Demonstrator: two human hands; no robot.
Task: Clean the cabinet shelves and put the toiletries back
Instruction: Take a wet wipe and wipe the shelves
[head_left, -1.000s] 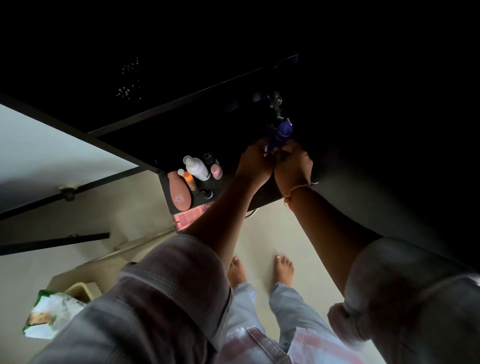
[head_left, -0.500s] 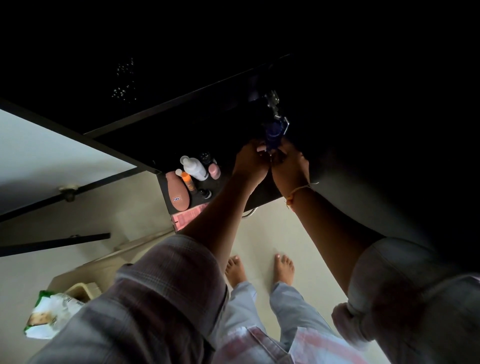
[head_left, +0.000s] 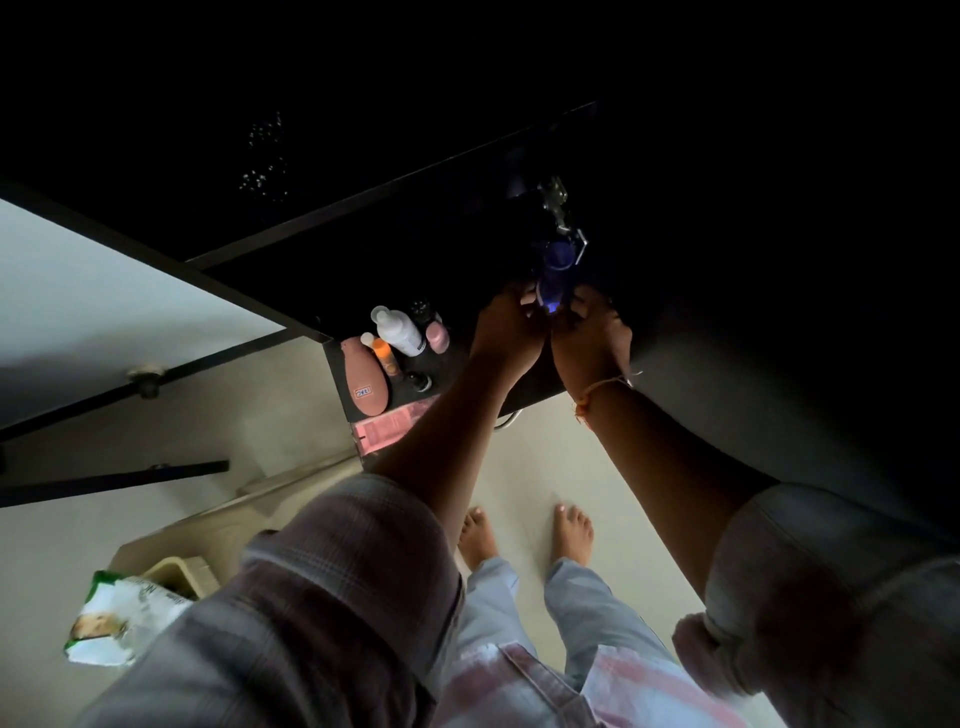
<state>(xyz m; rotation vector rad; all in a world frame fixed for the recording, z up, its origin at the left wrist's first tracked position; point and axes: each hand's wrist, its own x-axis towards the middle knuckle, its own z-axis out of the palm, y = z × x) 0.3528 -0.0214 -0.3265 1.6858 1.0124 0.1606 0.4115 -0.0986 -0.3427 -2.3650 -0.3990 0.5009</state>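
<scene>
A dark blue bottle (head_left: 557, 270) stands upright on the dark cabinet shelf (head_left: 467, 249). My left hand (head_left: 506, 330) and my right hand (head_left: 589, 338) both grip its lower part from either side. Left of my hands several toiletries stand on the shelf's left end: a white bottle (head_left: 397, 330), a small pink jar (head_left: 437, 336), an orange tube (head_left: 385, 356), a flat pink bottle (head_left: 365, 384) and a small dark bottle (head_left: 420, 382). The back of the shelf is too dark to make out.
A shiny metal piece (head_left: 556, 200) sits just behind the blue bottle. A pink packet (head_left: 387, 428) lies on a lower level under the toiletries. A green and white packet (head_left: 122, 618) lies on the floor at left. My bare feet (head_left: 519, 535) stand on pale tiles.
Both hands have stayed on the blue bottle and shifted it slightly left and deeper onto the shelf. The toiletries at left have not moved.
</scene>
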